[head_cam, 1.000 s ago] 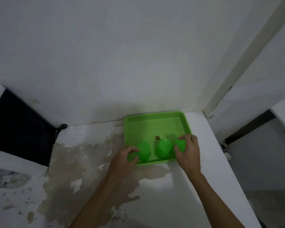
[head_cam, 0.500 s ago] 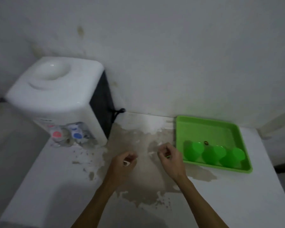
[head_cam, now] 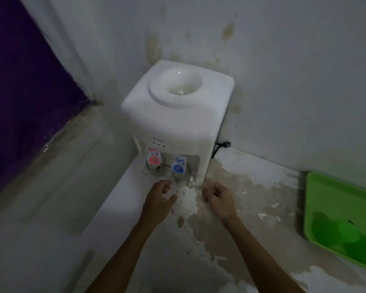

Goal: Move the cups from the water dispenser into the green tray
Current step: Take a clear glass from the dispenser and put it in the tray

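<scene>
A white water dispenser (head_cam: 178, 115) stands against the wall, with a red tap (head_cam: 153, 159) and a blue tap (head_cam: 179, 166). Clear glass cups (head_cam: 183, 180) sit under the taps, blurred and hard to separate. My left hand (head_cam: 160, 197) is just in front of them, fingers apart and empty. My right hand (head_cam: 219, 196) hovers to the right of the dispenser's base, fingers loosely curled, holding nothing. The green tray (head_cam: 334, 199) lies at the far right edge with green cups (head_cam: 342, 231) in it.
The white counter (head_cam: 123, 229) has a large brown patch of peeled surface (head_cam: 237, 218) between dispenser and tray. A black cord (head_cam: 221, 145) hangs behind the dispenser. A dark purple panel (head_cam: 19, 92) fills the left; the counter's left edge drops to a lower ledge.
Both hands left the green cups in the tray and travelled left to the dispenser's taps. The view swung left, so the tray now sits at the right edge.
</scene>
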`<state>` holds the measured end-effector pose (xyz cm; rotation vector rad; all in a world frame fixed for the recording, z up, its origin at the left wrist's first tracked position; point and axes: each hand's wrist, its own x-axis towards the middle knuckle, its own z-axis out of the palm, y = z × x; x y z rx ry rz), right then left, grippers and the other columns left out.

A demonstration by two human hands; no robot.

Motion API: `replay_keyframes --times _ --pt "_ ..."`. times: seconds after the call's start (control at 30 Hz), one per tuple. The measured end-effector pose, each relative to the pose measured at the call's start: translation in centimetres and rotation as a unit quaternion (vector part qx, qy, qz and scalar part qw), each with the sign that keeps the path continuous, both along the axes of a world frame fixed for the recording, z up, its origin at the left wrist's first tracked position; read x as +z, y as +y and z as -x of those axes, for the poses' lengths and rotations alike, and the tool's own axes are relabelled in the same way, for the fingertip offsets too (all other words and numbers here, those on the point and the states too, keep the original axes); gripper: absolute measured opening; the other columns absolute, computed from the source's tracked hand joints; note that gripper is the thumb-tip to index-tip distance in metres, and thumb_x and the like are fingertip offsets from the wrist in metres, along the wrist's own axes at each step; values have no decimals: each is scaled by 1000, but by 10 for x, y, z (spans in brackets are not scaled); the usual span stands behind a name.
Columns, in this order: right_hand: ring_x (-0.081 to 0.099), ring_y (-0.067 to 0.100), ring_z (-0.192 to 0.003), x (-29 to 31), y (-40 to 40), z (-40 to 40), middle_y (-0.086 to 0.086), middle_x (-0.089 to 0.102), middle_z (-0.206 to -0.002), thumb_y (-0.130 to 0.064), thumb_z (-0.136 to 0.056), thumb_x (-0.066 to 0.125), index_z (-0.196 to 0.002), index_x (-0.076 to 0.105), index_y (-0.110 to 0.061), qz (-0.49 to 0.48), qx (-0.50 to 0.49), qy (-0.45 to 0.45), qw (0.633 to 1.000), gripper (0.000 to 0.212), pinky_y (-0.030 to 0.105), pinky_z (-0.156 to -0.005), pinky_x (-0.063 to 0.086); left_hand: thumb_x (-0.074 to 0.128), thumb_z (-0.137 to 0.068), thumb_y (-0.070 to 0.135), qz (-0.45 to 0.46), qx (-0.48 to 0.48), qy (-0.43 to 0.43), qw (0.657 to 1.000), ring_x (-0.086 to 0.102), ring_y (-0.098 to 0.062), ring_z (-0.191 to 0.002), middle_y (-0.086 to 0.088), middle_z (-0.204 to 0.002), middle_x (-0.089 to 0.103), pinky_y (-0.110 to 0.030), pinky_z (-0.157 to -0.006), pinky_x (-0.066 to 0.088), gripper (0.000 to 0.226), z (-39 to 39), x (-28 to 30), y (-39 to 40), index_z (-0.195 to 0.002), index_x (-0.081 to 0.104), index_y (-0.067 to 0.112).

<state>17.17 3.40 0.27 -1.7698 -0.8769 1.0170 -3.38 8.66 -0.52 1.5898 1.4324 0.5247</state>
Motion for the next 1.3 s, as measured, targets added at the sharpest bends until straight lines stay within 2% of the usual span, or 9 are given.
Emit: replay_keyframes --times 0.1,0.27,0.37,0.47,0.6,0.9,1.07,1.17,1.3 --pt "56 2 -49 -3 13 8 12 64 -68 7 -86 62 -82 66 7 16 -4 8 1000 5 14 -52 49 74 -86 27 26 -8 6 1000 51 -11 -116 9 -128 45 -29 -98 47 63 -5 -4 15 -141 44 22" --pt "59 16 -58 -2 20 7 13 63 -69 7 -85 61 -80 66 1 22 -21 15 999 9 13 -51 49 73 -81 -1 1 -26 -45 999 57 3 -95 25 -104 52 2 -73 42 52 -30 2 41 -120 50 25" --pt "59 18 -59 -1 21 1 9 63 -66 5 -85 62 -73 64 -10 27 -30 3 999 20 14 -51 48 77 -76 2 -16 -44 -51 998 61 9 -99 16 -104 63 -17 -86 51 50 -39 -12 56 -117 58 22" --pt "60 20 -60 0 20 -6 6 62 -63 5 -85 63 -67 62 -15 31 -32 -6 999 26 14 -52 48 84 -67 19 4 -37 -43 998 64 -8 -111 8 -117 67 -39 -98 55 64 -40 -27 66 -124 58 28" --pt "60 23 -62 0 17 -11 13 62 -69 5 -86 63 -72 63 -9 32 -35 -6 999 20 13 -51 48 89 -62 35 15 -23 -29 999 62 -12 -117 11 -125 65 -39 -98 54 79 -35 -28 63 -131 51 34" --pt "58 14 -57 -12 -16 -13 10 63 -67 1 -87 64 -73 63 -6 62 -27 31 997 15 16 -51 47 90 -53 47 32 -17 -29 999 65 -10 -103 16 -110 68 -43 -88 59 69 -18 -20 5 -112 56 38" --pt "57 15 -58 -8 -45 -20 6 63 -67 -6 -91 60 -70 62 -14 108 -49 103 988 22 22 -54 47 92 -55 40 8 -63 -58 996 63 -2 -103 15 -111 68 -36 -86 60 68 -38 -3 -21 -114 58 37" --pt "71 31 -79 2 -63 -32 15 74 -90 -22 -96 55 -89 68 -13 165 -63 208 962 16 33 -65 54 94 -55 34 -6 -101 -80 992 61 3 -102 16 -111 67 -22 -82 56 71 -69 19 -34 -116 57 33" --pt "72 35 -99 14 -86 -59 15 76 -106 -52 -92 52 -110 73 -15 175 -77 353 916 46 45 -88 57 94 -55 38 -22 -139 -98 985 62 2 -103 15 -112 67 -15 -79 54 74 -115 44 -54 -118 56 35"
